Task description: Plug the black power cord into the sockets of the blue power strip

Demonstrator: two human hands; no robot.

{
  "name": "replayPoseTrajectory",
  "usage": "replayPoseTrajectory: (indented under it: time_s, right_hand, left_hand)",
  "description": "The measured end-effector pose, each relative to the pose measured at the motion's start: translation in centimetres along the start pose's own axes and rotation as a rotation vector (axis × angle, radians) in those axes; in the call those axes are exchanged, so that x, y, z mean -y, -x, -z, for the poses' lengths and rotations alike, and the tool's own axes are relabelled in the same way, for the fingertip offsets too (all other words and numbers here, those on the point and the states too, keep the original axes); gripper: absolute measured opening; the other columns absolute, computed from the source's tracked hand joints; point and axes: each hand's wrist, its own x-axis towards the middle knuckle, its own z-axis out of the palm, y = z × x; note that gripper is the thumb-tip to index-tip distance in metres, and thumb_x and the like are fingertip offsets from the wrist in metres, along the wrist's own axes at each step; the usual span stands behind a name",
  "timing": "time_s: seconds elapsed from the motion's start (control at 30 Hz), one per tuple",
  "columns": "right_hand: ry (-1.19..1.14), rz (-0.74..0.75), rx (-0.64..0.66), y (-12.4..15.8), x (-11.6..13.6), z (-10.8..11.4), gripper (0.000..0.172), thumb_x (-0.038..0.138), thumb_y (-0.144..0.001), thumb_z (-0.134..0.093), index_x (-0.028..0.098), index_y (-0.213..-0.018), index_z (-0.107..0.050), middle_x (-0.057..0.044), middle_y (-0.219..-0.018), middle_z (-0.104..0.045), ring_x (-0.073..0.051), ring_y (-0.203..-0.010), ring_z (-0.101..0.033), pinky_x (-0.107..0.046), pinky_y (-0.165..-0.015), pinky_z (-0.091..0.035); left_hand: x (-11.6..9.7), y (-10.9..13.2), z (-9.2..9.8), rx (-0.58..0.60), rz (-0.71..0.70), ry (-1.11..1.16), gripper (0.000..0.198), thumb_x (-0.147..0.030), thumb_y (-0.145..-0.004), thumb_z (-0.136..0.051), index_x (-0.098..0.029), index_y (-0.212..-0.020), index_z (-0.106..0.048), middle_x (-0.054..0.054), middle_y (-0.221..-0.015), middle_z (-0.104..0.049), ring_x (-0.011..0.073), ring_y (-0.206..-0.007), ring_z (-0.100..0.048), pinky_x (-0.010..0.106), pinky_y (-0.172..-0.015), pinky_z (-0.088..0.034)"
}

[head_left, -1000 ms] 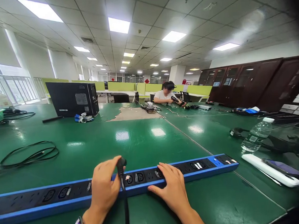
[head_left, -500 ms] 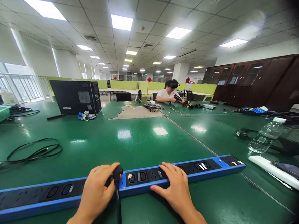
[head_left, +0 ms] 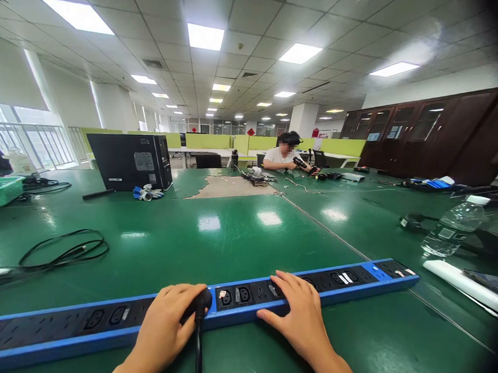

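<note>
A long blue power strip [head_left: 227, 319] with black sockets lies across the table in front of me. My left hand [head_left: 166, 321] is closed around a black power plug [head_left: 204, 299], its fingertips over the top of the plug. The plug sits low against the strip, just left of a blue section; the socket under it is hidden. From the plug a black cable [head_left: 199, 353] runs down toward me. Farther right, my right hand [head_left: 301, 313] grips the strip, thumb at the near side and fingers over the sockets.
A black computer case [head_left: 127, 163] and gloves [head_left: 148, 192] stand at the back left. A coiled cable [head_left: 63, 251] lies nearer. On the right are a water bottle [head_left: 454, 227] and a white object [head_left: 466, 287]. Across the table sits another person [head_left: 287, 153]; a green basket [head_left: 0, 192] is far left.
My left hand has lowered the plug closer to the strip's surface. My right hand keeps its place on the strip. The whole view has shifted slightly.
</note>
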Motion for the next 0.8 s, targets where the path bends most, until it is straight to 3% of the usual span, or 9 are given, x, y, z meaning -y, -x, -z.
replayPoseTrajectory:
  time_s: [0.17,0.3,0.4,0.47,0.53,0.6,0.7,0.8]
  right_hand:
    - [-0.055,0.030,0.018,0.1,1.7,0.7,0.059,0.055,-0.069,-0.074,0.024,-0.118,-0.064,-0.010,-0.128,-0.062,-0.033,-0.118,-0.053,-0.055,-0.104,-0.033]
    - [-0.225,0.154,0.084,-0.8,7.1,0.5,0.047,0.043,-0.073,-0.074,0.023,-0.115,-0.064,-0.008,-0.119,-0.067,-0.028,-0.112,-0.056,-0.049,-0.104,-0.036]
    - [-0.389,0.227,0.122,-2.3,11.3,-0.7,0.035,0.034,-0.075,-0.071,0.024,-0.109,-0.066,-0.005,-0.106,-0.071,-0.025,-0.102,-0.059,-0.044,-0.098,-0.041]
    - [-0.533,0.242,0.120,-3.1,12.5,-1.3,0.025,0.033,-0.078,-0.067,0.025,-0.102,-0.069,-0.002,-0.093,-0.073,-0.022,-0.089,-0.062,-0.039,-0.087,-0.047]
    - [-0.697,0.158,0.032,-3.5,11.6,-1.2,0.026,0.037,-0.081,-0.064,0.024,-0.103,-0.069,-0.003,-0.091,-0.073,-0.020,-0.084,-0.064,-0.035,-0.079,-0.050]
    - [-0.809,-0.056,-0.148,-3.6,9.1,-0.5,0.032,0.042,-0.084,-0.060,0.021,-0.107,-0.067,-0.007,-0.099,-0.073,-0.021,-0.086,-0.067,-0.032,-0.076,-0.053]
    - [-0.763,-0.301,-0.322,-3.3,4.4,1.0,0.043,0.048,-0.083,-0.059,0.019,-0.115,-0.064,-0.010,-0.103,-0.073,-0.023,-0.088,-0.069,-0.034,-0.077,-0.054]
    - [-0.619,-0.211,-0.169,-2.6,1.5,1.4,0.038,0.048,-0.085,-0.056,0.021,-0.109,-0.068,-0.008,-0.100,-0.074,-0.024,-0.089,-0.069,-0.036,-0.080,-0.054]
  left_hand:
    - [-0.2,0.1,-0.3,0.003,-0.036,-0.059,0.045,-0.022,-0.081,-0.057,-0.024,-0.125,-0.057,0.006,-0.112,-0.071,0.0237,-0.101,-0.064,0.041,-0.091,-0.050]
    - [-0.5,0.2,-0.8,0.007,0.024,-0.088,0.082,-0.025,-0.073,-0.065,-0.021,-0.147,-0.030,0.008,-0.118,-0.068,0.0257,-0.102,-0.063,0.042,-0.093,-0.047]
    - [-0.4,0.3,-1.2,0.036,0.034,-0.107,0.088,-0.010,-0.070,-0.055,-0.024,-0.150,-0.023,0.005,-0.112,-0.069,0.0227,-0.098,-0.064,0.037,-0.090,-0.048]
    - [-0.3,0.3,-1.3,0.047,0.045,-0.121,0.089,-0.008,-0.068,-0.052,-0.024,-0.150,-0.022,0.005,-0.109,-0.069,0.0220,-0.096,-0.064,0.036,-0.089,-0.048]
    - [-0.3,0.3,-1.2,0.059,0.056,-0.127,0.088,-0.014,-0.071,-0.058,-0.024,-0.150,-0.022,0.006,-0.110,-0.069,0.0234,-0.096,-0.064,0.038,-0.088,-0.048]
    - [-0.4,0.2,-1.0,0.075,0.062,-0.126,0.087,-0.024,-0.073,-0.066,-0.024,-0.149,-0.024,0.006,-0.112,-0.069,0.0250,-0.098,-0.064,0.039,-0.089,-0.048]
    - [-0.6,0.1,-0.8,0.089,0.066,-0.119,0.086,-0.032,-0.074,-0.071,-0.026,-0.148,-0.027,0.006,-0.112,-0.068,0.0253,-0.099,-0.064,0.040,-0.090,-0.047]
    - [-0.5,0.1,-0.9,0.082,0.061,-0.111,0.088,-0.034,-0.074,-0.073,-0.026,-0.148,-0.026,0.006,-0.113,-0.068,0.0252,-0.100,-0.063,0.040,-0.090,-0.047]
